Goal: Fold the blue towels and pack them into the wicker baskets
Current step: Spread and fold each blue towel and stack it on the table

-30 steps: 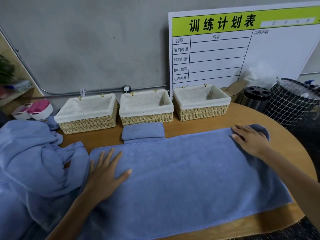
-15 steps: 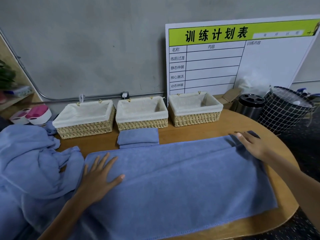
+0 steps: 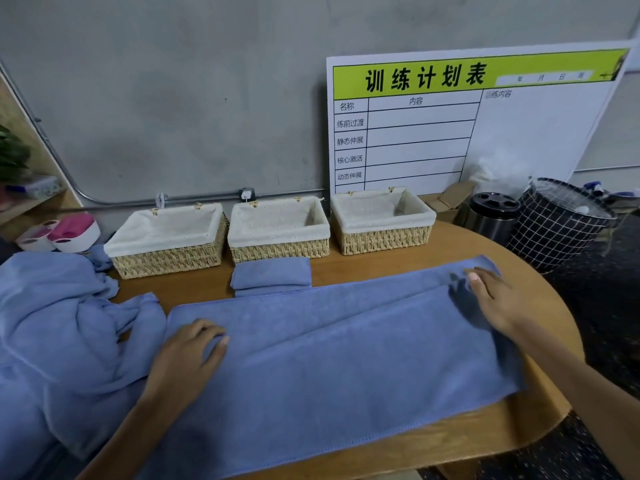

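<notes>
- The spread towel (image 3: pixel 329 358) lies lengthwise across the near half of the surface (image 3: pixel 467 441), from 9 o'clock to 3 o'clock.
- The left hand (image 3: pixel 185 356) sat flat with fingers splayed a second ago; now its fingers curl into the cloth at the towel's 9 o'clock end, bunching it in a grip.
- The right hand (image 3: pixel 495 303) at 2 o'clock has slid inward from the far corner; its fingers lie fairly straight on the cloth, and whether they pinch it I cannot tell.
- A ridge now runs along the towel's far edge, which suggests the long fold is just starting.
- An unfolded heap (image 3: pixel 59 323) waits at 9 o'clock.
- A folded towel (image 3: pixel 272 275) rests at 12 o'clock, just before the middle basket (image 3: pixel 278 251).
- Beyond, the left basket (image 3: pixel 169 259) and right basket (image 3: pixel 384 242) also show only lining, so packing has not begun.
</notes>
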Motion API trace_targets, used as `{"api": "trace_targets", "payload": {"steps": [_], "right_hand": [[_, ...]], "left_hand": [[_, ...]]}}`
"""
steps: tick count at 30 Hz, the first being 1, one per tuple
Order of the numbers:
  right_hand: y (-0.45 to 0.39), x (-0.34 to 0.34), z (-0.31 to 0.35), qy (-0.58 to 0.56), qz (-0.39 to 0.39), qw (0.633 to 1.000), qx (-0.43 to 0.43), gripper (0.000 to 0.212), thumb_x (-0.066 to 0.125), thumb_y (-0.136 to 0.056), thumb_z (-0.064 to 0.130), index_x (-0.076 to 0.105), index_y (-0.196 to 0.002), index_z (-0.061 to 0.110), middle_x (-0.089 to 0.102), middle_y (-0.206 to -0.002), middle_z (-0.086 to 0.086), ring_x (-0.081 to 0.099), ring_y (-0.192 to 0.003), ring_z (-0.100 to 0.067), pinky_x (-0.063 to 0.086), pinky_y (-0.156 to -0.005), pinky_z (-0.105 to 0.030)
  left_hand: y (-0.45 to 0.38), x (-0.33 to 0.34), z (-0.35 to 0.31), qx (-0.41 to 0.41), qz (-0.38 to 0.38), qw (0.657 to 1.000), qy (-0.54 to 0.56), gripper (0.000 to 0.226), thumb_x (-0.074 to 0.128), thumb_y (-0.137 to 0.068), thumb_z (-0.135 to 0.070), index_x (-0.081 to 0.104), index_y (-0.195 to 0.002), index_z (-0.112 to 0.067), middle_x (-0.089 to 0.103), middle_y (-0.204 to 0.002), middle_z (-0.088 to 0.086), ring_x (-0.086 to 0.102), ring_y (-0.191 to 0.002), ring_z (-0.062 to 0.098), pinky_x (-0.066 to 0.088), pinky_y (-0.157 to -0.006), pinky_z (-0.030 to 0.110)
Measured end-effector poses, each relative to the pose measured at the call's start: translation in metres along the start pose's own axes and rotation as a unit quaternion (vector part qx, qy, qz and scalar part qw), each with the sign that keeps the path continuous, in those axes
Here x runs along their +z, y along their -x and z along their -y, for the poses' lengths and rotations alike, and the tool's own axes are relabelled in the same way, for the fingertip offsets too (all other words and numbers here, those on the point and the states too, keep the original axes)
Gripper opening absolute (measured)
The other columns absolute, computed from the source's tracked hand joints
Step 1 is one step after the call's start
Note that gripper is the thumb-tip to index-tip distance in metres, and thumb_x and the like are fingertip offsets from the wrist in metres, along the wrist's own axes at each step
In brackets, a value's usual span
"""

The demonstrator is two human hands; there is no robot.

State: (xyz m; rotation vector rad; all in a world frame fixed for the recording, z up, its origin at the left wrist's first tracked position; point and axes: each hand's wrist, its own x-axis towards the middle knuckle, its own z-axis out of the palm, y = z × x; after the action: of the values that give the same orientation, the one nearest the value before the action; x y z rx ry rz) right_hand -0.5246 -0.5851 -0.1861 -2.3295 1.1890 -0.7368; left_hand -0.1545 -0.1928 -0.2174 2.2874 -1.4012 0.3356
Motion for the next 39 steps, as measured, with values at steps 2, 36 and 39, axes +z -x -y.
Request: {"api": "trace_targets", "payload": {"steps": [2, 36, 39], "right_hand": [[0.016, -0.005, -0.003, 0.007, 0.027, 1.000, 0.005, 0.040, 0.034, -0.107, 0.028, 0.058, -0.127, 0.003, 0.054, -0.137, -0.019, 0.048, -0.127, -0.034, 0.031, -0.102, -0.036], [0.024, 0.004, -0.039, 0.102, 0.121, 0.987, -0.014, 0.085, 0.009, -0.089, 0.079, 0.022, -0.157, 0.028, 0.019, -0.164, 0.004, 0.014, -0.152, -0.013, 0.011, -0.119, -0.043], [0.025, 0.003, -0.038, 0.095, 0.114, 0.989, -0.016, 0.095, 0.002, -0.077, 0.078, 0.024, -0.156, 0.031, 0.019, -0.164, 0.004, 0.015, -0.152, -0.014, 0.011, -0.119, -0.043]], "left_hand": [[-0.001, 0.001, -0.001, 0.005, 0.017, 1.000, -0.021, 0.057, 0.030, -0.096, -0.055, 0.072, -0.107, -0.018, 0.063, -0.110, -0.006, 0.066, -0.097, 0.019, 0.054, -0.078, 0.035], [0.012, 0.013, -0.030, -0.100, 0.206, 0.971, -0.064, 0.116, -0.013, -0.052, -0.102, 0.007, -0.154, -0.051, -0.008, -0.166, -0.016, -0.008, -0.154, 0.016, 0.002, -0.121, 0.059], [0.012, 0.013, -0.031, -0.101, 0.206, 0.972, -0.058, 0.115, -0.013, -0.052, -0.102, 0.006, -0.154, -0.051, -0.008, -0.166, -0.017, -0.009, -0.154, 0.015, 0.001, -0.121, 0.058]]}}
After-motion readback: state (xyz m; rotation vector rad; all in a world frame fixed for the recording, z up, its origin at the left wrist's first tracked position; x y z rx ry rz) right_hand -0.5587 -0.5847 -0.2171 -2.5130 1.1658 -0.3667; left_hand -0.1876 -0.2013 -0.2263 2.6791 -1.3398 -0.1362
